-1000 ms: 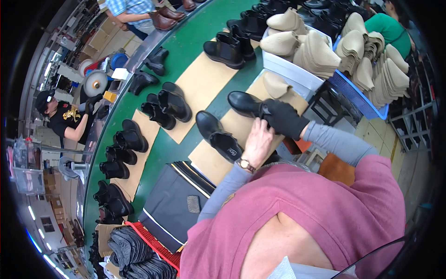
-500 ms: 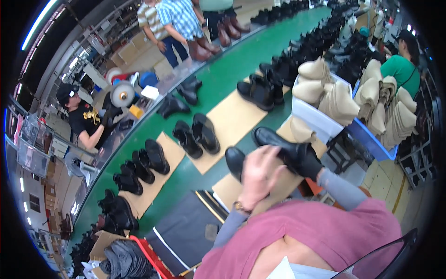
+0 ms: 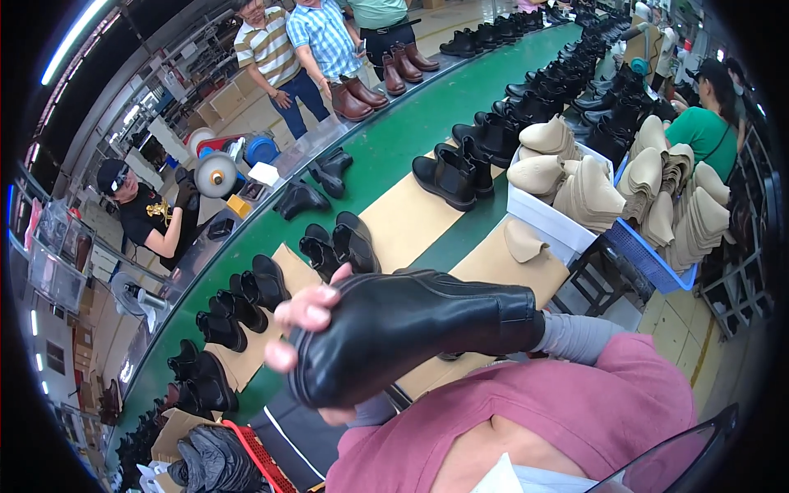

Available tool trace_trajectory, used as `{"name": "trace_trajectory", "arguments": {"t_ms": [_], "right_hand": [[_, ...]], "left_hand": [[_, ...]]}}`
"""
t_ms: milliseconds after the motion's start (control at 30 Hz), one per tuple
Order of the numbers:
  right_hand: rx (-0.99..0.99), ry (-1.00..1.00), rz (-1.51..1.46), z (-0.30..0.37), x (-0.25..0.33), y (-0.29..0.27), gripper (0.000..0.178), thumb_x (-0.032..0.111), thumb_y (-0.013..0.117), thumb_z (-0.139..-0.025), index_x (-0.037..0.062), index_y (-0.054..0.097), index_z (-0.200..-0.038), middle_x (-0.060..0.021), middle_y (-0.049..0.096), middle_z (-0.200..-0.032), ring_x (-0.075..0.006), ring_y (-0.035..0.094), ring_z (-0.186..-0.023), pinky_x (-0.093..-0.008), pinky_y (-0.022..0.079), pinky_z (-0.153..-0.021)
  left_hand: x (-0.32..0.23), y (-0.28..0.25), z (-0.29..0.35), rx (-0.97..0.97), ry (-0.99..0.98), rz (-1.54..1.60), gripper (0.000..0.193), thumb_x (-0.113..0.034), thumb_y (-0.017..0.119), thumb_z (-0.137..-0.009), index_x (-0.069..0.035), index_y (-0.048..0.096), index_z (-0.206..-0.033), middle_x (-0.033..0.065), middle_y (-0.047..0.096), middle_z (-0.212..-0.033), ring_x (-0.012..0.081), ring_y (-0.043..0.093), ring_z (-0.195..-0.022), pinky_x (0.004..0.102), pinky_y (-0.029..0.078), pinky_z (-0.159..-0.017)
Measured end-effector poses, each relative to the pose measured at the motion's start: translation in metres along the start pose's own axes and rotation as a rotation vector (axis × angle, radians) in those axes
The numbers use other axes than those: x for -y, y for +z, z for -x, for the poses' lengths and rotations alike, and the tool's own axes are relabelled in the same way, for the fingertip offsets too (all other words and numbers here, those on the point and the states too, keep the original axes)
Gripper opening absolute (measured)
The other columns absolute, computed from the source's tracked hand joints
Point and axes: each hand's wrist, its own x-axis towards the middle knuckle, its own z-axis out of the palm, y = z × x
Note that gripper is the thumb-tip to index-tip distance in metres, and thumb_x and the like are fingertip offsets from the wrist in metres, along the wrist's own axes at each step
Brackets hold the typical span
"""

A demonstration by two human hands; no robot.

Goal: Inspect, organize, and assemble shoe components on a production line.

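Note:
A black leather ankle boot (image 3: 419,316) is held up close in front of me, lying sideways with its toe to the left. My left hand (image 3: 306,319) is wrapped round the toe end, fingertips showing over the far edge and more of the hand below. The grey sleeve of my right arm (image 3: 575,335) runs into the boot's opening, and my right hand is hidden inside the shaft. Beneath the boot lies brown board (image 3: 485,275) on the green table. A beige moulded liner (image 3: 523,240) rests on that board.
Pairs of black boots (image 3: 448,177) stand along the green table (image 3: 378,152). To the right are a white bin (image 3: 546,215) and a blue basket (image 3: 657,263) with stacked beige liners. A red crate (image 3: 255,456) sits at lower left. Several people stand or work beyond the table.
The boot has come up nearer to me and turned, so its side fills the middle. My left hand has moved from in front of it to a grip on the toe.

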Motion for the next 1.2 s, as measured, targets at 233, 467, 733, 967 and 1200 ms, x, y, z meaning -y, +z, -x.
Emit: {"name": "trace_trajectory", "arguments": {"t_ms": [233,467,733,967,1200], "right_hand": [[0.026,-0.037,0.036,0.004,0.007,-0.002,0.043,0.005,0.066,-0.086,0.0018,0.055,-0.128,-0.0145,0.059,-0.126,-0.0244,0.058,-0.113,-0.0355,0.043,-0.101],[0.108,-0.039,0.017,0.004,0.012,0.003,0.043,0.005,0.066,-0.086,0.0018,0.056,-0.128,-0.0146,0.059,-0.126,-0.0247,0.058,-0.113,-0.0357,0.044,-0.101],[0.183,-0.033,0.002,0.005,0.008,0.001,0.042,0.005,0.066,-0.086,0.0018,0.056,-0.127,-0.0146,0.059,-0.125,-0.0250,0.059,-0.112,-0.0360,0.044,-0.100],[0.129,-0.065,0.106,0.020,-0.002,-0.016,0.042,0.006,0.067,-0.085,0.0022,0.057,-0.125,-0.0153,0.060,-0.123,-0.0272,0.059,-0.111,-0.0366,0.045,-0.099],[-0.026,0.141,0.198,0.042,0.004,-0.029,0.042,0.006,0.068,-0.084,0.0024,0.058,-0.124,-0.0156,0.061,-0.121,-0.0286,0.060,-0.110,-0.0376,0.046,-0.097]], "left_hand": [[-0.064,0.042,0.001,0.158,-0.091,-0.400,0.053,-0.032,0.082,-0.072,-0.036,0.054,-0.117,0.0011,0.047,-0.107,0.0255,0.046,-0.114,0.0643,0.031,-0.106],[-0.075,0.015,-0.005,0.252,-0.105,-0.280,0.066,-0.030,0.086,-0.067,-0.031,0.051,-0.122,0.0063,0.047,-0.114,0.0314,0.045,-0.117,0.0663,0.031,-0.105],[-0.030,-0.018,0.003,-0.149,-0.186,-0.072,0.088,-0.046,0.076,-0.072,-0.014,0.034,-0.144,0.0227,0.042,-0.127,0.0399,0.044,-0.121,0.0609,0.040,-0.101],[-0.008,0.001,0.010,0.105,-0.156,0.006,0.091,-0.039,0.085,-0.060,-0.017,0.043,-0.137,0.0212,0.047,-0.121,0.0418,0.045,-0.118,0.0602,0.037,-0.103],[0.000,0.022,0.037,-0.094,-0.161,-0.039,0.088,-0.040,0.073,-0.068,-0.019,0.033,-0.143,0.0193,0.044,-0.127,0.0423,0.040,-0.129,0.0636,0.034,-0.105]]}}
